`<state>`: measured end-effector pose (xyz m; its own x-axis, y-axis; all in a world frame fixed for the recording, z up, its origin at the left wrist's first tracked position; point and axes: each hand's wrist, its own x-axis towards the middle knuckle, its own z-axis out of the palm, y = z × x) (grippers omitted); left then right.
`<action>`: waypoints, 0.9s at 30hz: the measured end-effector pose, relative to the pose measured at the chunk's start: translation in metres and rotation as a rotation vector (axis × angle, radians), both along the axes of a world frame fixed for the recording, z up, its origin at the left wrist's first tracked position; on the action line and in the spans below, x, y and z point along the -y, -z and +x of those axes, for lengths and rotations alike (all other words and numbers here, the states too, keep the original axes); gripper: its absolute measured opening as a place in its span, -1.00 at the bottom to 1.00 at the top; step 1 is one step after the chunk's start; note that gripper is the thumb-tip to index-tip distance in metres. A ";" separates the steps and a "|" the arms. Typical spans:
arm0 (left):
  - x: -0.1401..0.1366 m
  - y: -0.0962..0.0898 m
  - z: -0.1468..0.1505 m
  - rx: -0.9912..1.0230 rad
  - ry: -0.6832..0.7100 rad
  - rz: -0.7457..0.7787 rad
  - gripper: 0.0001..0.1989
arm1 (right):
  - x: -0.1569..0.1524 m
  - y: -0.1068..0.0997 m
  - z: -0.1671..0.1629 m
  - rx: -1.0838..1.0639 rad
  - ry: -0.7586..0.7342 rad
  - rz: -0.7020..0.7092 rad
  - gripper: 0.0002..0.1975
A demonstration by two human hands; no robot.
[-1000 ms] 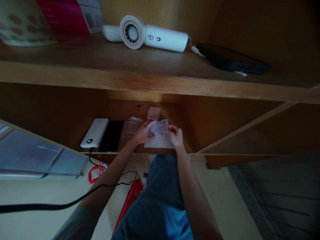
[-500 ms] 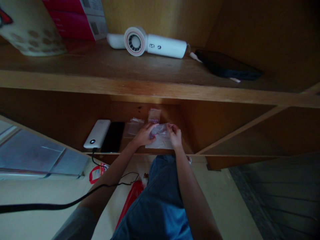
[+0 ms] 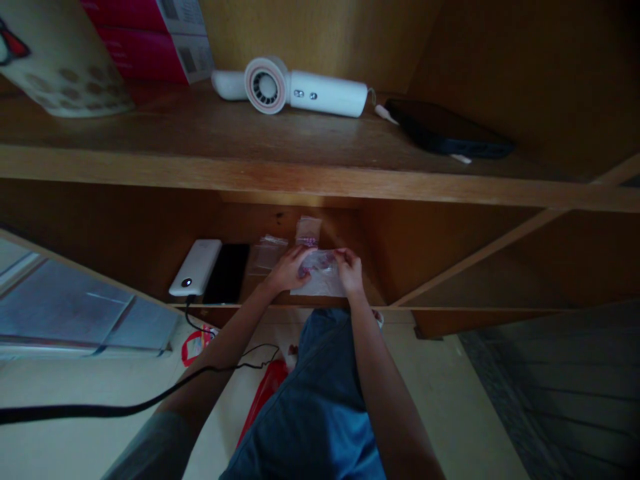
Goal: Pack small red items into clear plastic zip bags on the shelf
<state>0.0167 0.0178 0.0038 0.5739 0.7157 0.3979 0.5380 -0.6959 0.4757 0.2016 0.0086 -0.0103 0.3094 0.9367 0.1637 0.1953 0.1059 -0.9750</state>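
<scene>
On the lower shelf my left hand (image 3: 291,269) is closed on the left side of a small clear plastic bag (image 3: 325,260). Something pinkish-purple shows in or beside the bag near the left fingertips, too small to name. My right hand (image 3: 351,271) pinches the bag's right upper edge. Under the bag lies a whitish translucent sheet (image 3: 320,287). Just behind sits another small clear bag (image 3: 309,230) with tiny purplish pieces at its lower end. Left of my left hand lie several flat clear bags (image 3: 269,255).
A white power bank (image 3: 196,268) with a black cable (image 3: 130,409) plugged in lies beside a dark flat device (image 3: 227,273). The upper shelf edge (image 3: 300,177) overhangs my hands. On it are a handheld fan (image 3: 325,93), a phone (image 3: 445,127), a cup (image 3: 75,73) and pink boxes (image 3: 145,53).
The bag's upper edge sits slightly lower and flatter between my fingers. Both hands keep nearly the same place, and the view has shifted a little.
</scene>
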 end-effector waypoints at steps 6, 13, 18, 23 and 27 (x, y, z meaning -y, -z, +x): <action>-0.002 0.002 -0.002 0.055 -0.020 0.031 -0.39 | 0.002 0.001 -0.001 -0.001 -0.047 -0.038 -0.74; -0.002 0.003 -0.001 0.077 -0.057 0.040 -0.41 | 0.009 -0.004 0.001 0.229 -0.073 0.013 -0.73; -0.003 0.004 -0.002 0.093 -0.062 0.044 -0.40 | 0.009 -0.004 0.000 0.207 -0.089 0.029 -0.70; -0.004 0.003 -0.002 0.115 -0.100 0.054 -0.42 | 0.009 -0.011 -0.004 0.006 -0.066 -0.030 -0.69; -0.004 0.003 -0.002 0.110 -0.123 0.053 -0.43 | 0.011 -0.015 -0.007 -0.069 -0.085 -0.040 -0.69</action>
<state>0.0147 0.0218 0.0009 0.4344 0.7540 0.4928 0.5672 -0.6540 0.5006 0.1949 -0.0022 0.0051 0.2373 0.9656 0.1065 0.1193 0.0799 -0.9896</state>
